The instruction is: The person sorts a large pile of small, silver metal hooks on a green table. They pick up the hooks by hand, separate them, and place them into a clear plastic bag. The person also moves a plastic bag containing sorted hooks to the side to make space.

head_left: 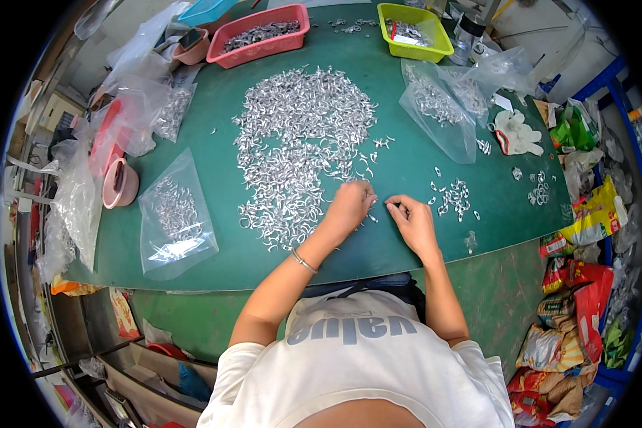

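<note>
A broad pile of small curved silver metal pieces (299, 114) covers the middle of the green table. My left hand (351, 205) is at the pile's lower right edge, its fingers closed and pointing right. A few loose pieces lie beneath and beside its fingertips. Just to the right, apart from it, my right hand (412, 222) has its thumb and fingers pinched together. Whatever either hand holds is too small or hidden to make out. Right of that hand lies a small loose group of similar silver pieces (454, 198).
Clear plastic bags of pieces lie at left (175, 207) and at upper right (435, 100). A pink basin (260, 32) and a yellow-green basket (415, 50) stand at the back. A white glove (515, 133) and another small group of pieces (539, 191) are on the right.
</note>
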Motion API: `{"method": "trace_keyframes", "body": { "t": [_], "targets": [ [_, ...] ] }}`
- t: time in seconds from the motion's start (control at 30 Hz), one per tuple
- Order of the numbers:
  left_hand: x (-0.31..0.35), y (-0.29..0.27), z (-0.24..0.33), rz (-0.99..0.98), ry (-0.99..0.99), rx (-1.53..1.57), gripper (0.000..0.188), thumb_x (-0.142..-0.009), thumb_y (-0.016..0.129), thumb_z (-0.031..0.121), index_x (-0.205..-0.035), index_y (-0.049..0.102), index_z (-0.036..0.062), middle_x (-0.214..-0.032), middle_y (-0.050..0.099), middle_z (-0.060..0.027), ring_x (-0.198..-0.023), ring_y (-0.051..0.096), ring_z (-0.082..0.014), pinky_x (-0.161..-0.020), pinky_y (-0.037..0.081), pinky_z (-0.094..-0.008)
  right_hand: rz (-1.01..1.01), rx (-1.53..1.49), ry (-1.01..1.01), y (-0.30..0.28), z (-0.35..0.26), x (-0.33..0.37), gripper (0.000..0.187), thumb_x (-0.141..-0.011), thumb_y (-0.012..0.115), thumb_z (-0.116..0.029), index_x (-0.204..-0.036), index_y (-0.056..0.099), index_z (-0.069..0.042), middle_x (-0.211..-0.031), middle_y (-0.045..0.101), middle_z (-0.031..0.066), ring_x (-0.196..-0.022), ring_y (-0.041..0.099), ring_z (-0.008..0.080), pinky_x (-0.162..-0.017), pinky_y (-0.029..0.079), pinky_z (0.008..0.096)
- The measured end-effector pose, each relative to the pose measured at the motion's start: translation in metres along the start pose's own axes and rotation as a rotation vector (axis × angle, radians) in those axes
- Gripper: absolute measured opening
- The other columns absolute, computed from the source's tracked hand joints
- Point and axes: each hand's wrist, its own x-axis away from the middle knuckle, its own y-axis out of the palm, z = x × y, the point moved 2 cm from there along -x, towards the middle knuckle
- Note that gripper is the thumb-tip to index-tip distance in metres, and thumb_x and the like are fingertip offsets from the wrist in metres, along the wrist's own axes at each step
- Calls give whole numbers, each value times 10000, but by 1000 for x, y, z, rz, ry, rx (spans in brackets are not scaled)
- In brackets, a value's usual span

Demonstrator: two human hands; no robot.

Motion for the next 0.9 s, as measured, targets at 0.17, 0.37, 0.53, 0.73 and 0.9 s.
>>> {"method": "trace_keyframes", "body": {
  "t": [0.17,0.37,0.53,0.73,0.9],
  "targets": [
    [-2,-15,-3,-179,-506,1090,135,-884,536,110,-876,608,-4,-820,634,-100,-588,503,-92,-469,385,-223,-11,-122,6,2,9,-1,106,-789,639,-117,-852,657,-33,-488,395,64,-438,379,146,-454,327,319],
    [-1,-8,-4,-91,-415,541,165,-865,581,160,-887,628,3,-779,604,-82,-614,523,-106,-478,395,-222,-32,-162,26,3,8,-1,112,-795,632,-112,-860,656,-24,-500,405,49,-457,379,117,-456,327,304],
    [5,8,1,124,86,-145,199,-701,708,99,-842,626,-15,-667,561,-146,-585,552,-283,-572,448,-368,-50,-159,37,3,9,0,123,-798,632,-116,-868,654,-17,-506,411,45,-467,383,112,-462,335,294],
    [-4,-6,6,-174,-550,787,171,-746,654,90,-868,590,-11,-740,540,-64,-625,476,-151,-489,368,-254,-26,-189,38,1,13,-1,122,-797,633,-113,-869,659,-18,-511,415,43,-474,382,99,-466,340,288],
    [3,-21,9,-281,-443,1699,109,-813,565,123,-857,548,25,-820,510,-43,-660,434,-110,-467,309,-220,-76,-143,31,3,9,1,110,-774,657,-115,-850,654,-36,-510,419,49,-465,399,137,-466,343,298]
  ]
}}
